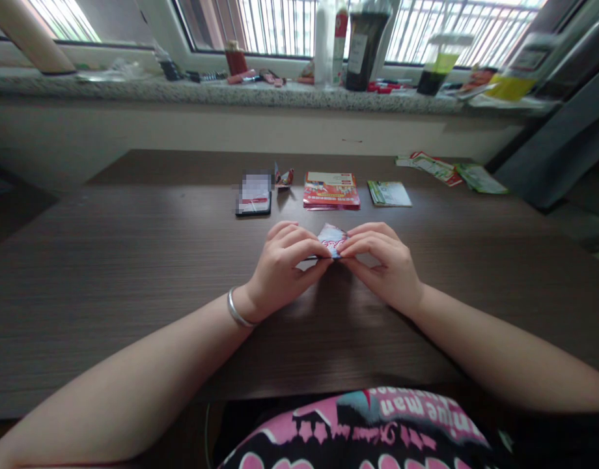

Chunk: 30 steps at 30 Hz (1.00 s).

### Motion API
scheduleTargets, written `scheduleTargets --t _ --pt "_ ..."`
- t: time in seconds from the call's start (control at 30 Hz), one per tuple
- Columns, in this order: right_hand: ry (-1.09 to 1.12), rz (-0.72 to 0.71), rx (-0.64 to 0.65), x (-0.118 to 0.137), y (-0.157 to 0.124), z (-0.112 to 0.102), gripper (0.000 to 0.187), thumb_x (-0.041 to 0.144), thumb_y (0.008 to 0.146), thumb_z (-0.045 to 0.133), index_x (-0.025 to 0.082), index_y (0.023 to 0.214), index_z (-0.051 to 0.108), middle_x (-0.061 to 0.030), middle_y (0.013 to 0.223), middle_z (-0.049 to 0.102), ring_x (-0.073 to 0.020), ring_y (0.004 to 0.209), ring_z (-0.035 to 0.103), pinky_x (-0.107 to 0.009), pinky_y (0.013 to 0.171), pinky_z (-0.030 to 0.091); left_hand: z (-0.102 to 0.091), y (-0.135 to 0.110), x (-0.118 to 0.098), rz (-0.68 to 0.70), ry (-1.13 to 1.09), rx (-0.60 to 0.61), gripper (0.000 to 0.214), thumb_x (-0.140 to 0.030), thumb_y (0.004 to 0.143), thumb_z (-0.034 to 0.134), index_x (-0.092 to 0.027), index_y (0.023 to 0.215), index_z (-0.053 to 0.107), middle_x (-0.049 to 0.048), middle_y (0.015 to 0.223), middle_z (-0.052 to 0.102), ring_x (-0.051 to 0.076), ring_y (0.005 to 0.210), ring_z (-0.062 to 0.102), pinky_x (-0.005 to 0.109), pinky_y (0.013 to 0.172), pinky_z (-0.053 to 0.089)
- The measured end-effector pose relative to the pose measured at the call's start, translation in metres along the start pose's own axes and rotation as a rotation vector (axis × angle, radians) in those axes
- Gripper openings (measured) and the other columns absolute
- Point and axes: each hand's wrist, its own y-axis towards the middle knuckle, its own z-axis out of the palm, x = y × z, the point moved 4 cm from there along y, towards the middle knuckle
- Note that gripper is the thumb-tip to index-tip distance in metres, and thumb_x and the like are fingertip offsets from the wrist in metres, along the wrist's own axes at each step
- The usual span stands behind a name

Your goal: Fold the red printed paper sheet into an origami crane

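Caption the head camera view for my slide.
Left hand and right hand pinch a printed paper over a brown table, near a red stack.

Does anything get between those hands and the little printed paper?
Nothing visible does: the left hand and right hand both pinch the printed paper directly. The red stack lies beyond it, not between.

Along the speckled stone windowsill (182, 97) stand a dark container (361, 57), a white bottle (323, 49) and a yellow-green jar (438, 65) (dark toward its base). A tan tube (28, 29) slants at the left; a grey curtain (546, 133) hangs at the right.
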Motion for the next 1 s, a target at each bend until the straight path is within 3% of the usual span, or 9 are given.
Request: scheduleTargets --t 0.27,0.63,0.77,1.0 --pt "-0.031 0.001 0.003 -0.0034 0.0008 0.0007 0.006 0.019 0.081 0.068 0.023 0.084 0.066 -0.0017 0.085 0.073 -0.0191 0.091 0.064 -0.039 0.087 0.051 0.0004 -0.0008 0.0015 -0.023 0.030 -0.014 0.004 -0.023 0.082 0.066 -0.022 0.079 0.065 -0.0020 0.077 0.068 0.012 0.073 0.061 0.034 0.089 0.043" --pt "-0.159 -0.111 0.020 0.0014 -0.0001 0.0047 0.008 0.020 0.080 0.070 0.024 0.086 0.070 -0.0012 0.081 0.072 -0.0180 0.087 0.061 -0.035 0.081 0.052 0.0018 -0.0029 -0.0017 0.094 0.208 0.038 0.003 -0.025 0.084 0.065 -0.027 0.086 0.066 -0.0055 0.083 0.071 0.013 0.079 0.060 0.038 0.099 0.037" --pt "-0.197 -0.099 0.046 -0.0006 -0.0020 0.0057 0.006 0.023 0.081 0.068 0.024 0.087 0.069 -0.0019 0.083 0.071 -0.0177 0.087 0.061 -0.034 0.081 0.052 0.0012 -0.0017 -0.0040 0.135 0.272 0.048 0.006 -0.025 0.084 0.063 -0.027 0.079 0.064 -0.0074 0.077 0.070 0.013 0.077 0.060 0.037 0.100 0.036" --pt "-0.314 -0.235 0.113 0.0047 -0.0036 0.0061 0.007 0.022 0.083 0.066 0.024 0.089 0.069 0.0004 0.088 0.073 -0.0166 0.091 0.062 -0.032 0.083 0.048 0.0042 -0.0041 -0.0057 0.186 0.382 0.097 0.010 -0.025 0.086 0.059 -0.025 0.076 0.062 -0.0053 0.075 0.068 0.014 0.078 0.057 0.037 0.094 0.037"
